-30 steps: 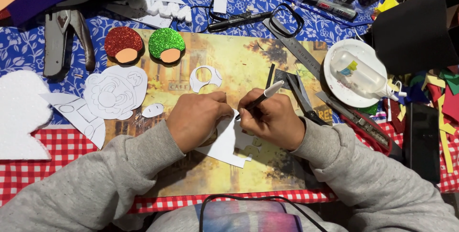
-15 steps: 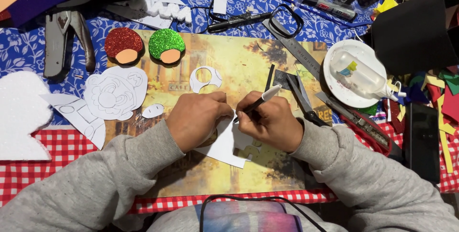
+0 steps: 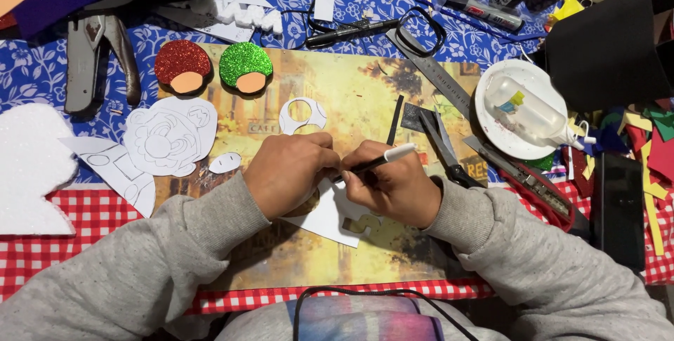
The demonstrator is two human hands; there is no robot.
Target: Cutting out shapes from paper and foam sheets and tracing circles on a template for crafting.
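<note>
Yellow picture mat [image 3: 337,95] lies at table centre, near front edge. White paper sheet [image 3: 326,218] lies on mat middle, under both hands. Left hand [image 3: 291,172] presses sheet down, fingers together. Right hand [image 3: 393,186] is clamped on black pen [image 3: 375,162], tip at sheet. 2 glitter mushrooms [image 3: 214,67] sit at mat far-left corner.

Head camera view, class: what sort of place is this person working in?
Probably a home craft table: scissors, a glue bottle on a plate, glittery mushroom cut-outs, and the right hand working a pen on white paper.
</note>
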